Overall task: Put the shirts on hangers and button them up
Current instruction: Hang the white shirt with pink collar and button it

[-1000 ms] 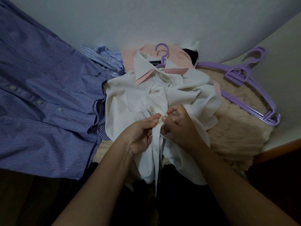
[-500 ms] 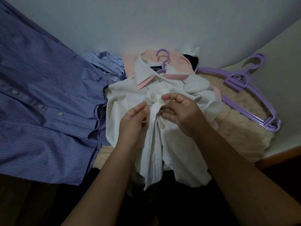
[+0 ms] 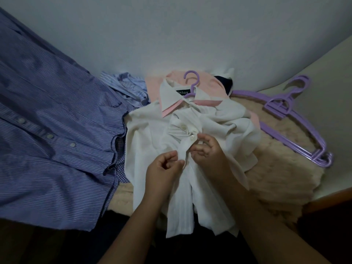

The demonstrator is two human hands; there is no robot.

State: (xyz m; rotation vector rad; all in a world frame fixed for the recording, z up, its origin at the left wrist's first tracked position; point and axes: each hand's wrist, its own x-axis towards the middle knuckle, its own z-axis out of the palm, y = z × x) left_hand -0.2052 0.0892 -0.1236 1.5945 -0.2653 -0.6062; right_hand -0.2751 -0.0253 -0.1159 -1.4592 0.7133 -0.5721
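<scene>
The white shirt [image 3: 152,141] lies front-up on a cream fleece blanket [image 3: 282,168], directly before the person. It is mounted on a purple hanger [image 3: 191,82], whose hook projects above the collar. A pink shirt [image 3: 207,82] lies beneath the collar area.

Left hand [image 3: 162,168]: fingers curled, pinching the left edge of the shirt's front placket [image 3: 182,206] between thumb and forefinger.

Right hand [image 3: 207,149]: fingers curled, gripping the opposite placket edge just beside the left hand. Thumb and forefinger meet at a white button [image 3: 192,137]. A second button [image 3: 183,127] sits just above it, uncovered. Whether the button at the fingertips has passed through its hole cannot be determined.

Below the hands, the two front edges hang apart and unfastened.

To the left, a blue striped shirt [image 3: 47,140] is spread flat with its button row visible. A second, lighter blue striped garment [image 3: 129,88] lies crumpled between it and the pink shirt.

To the right, a stack of spare purple hangers [image 3: 297,119] rests across the blanket's far edge, well apart from the hands. A pale wall [image 3: 171,35] stands behind.
</scene>
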